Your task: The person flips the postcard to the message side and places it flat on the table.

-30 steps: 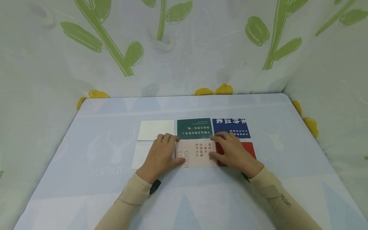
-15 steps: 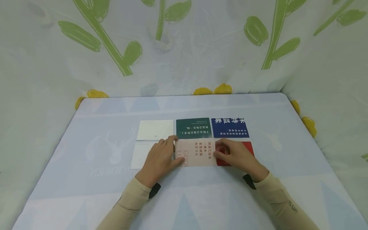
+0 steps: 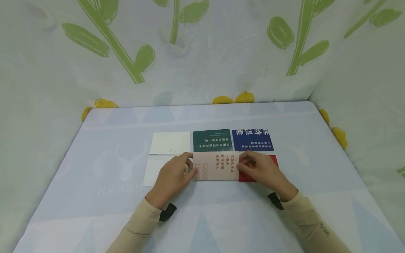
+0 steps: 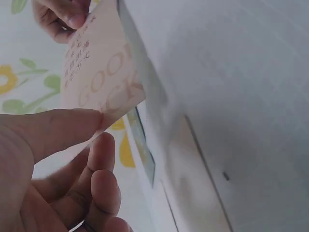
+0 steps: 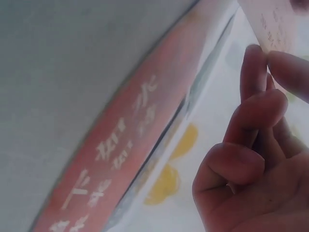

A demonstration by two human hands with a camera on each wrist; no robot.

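A pale pink card with dark vertical characters and faded "GOOD LUCK" lettering is held by its two short ends. My left hand pinches its left end between thumb and fingers; the left wrist view shows the card raised off the table. At the right end my right hand pinches it too, above a red card that this hand partly covers. In the right wrist view white characters show on the red card. Left of the pink card lies a white card, partly behind my left hand.
A back row holds another white card, a dark green card and a blue card, all with narrow gaps between them. The table has a pale blue patterned cover. Behind it hangs a white curtain with green leaves.
My right hand has shifted from the card's top corner to a pinch on its right edge. My left fingers have closed on the left edge, and the pink card has come up off the table.
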